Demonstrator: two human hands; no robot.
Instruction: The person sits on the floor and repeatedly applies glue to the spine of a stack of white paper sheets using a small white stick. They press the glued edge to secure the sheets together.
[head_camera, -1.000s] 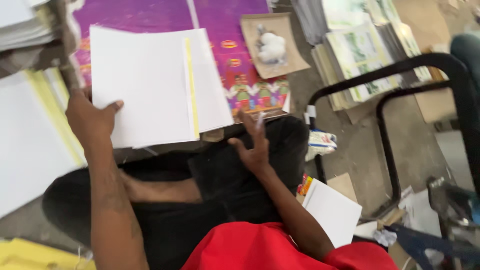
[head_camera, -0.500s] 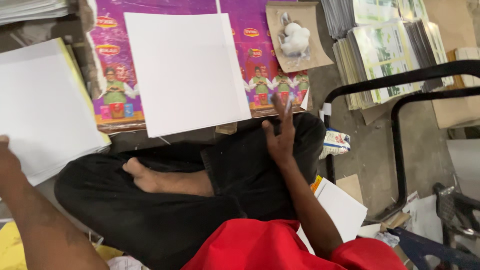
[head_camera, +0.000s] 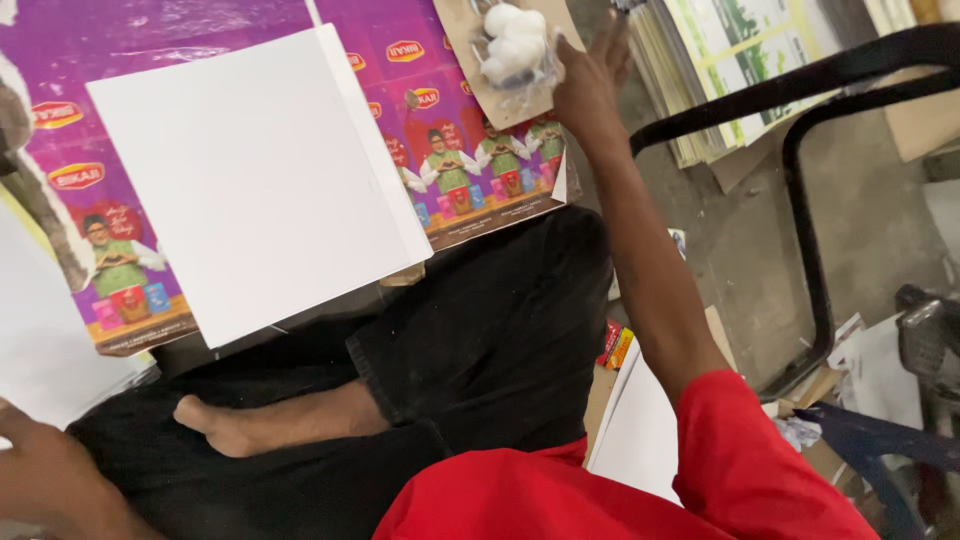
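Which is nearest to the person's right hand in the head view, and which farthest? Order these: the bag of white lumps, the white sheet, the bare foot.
1. Bag of white lumps: right beside the right hand, at the top on a brown card.
2. White sheet: further left, lying on the purple printed sheets.
3. Bare foot: farthest, low at the left, near the lap.

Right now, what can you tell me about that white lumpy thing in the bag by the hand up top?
The bag of white lumps is a small clear plastic bag, crinkled and shiny, stuffed with soft-looking round white pieces; what they are made of cannot be told. It lies on a brown cardboard piece that rests on the purple printed sheet. The right hand reaches beside it, its fingers at the bag's right edge, seemingly touching it.
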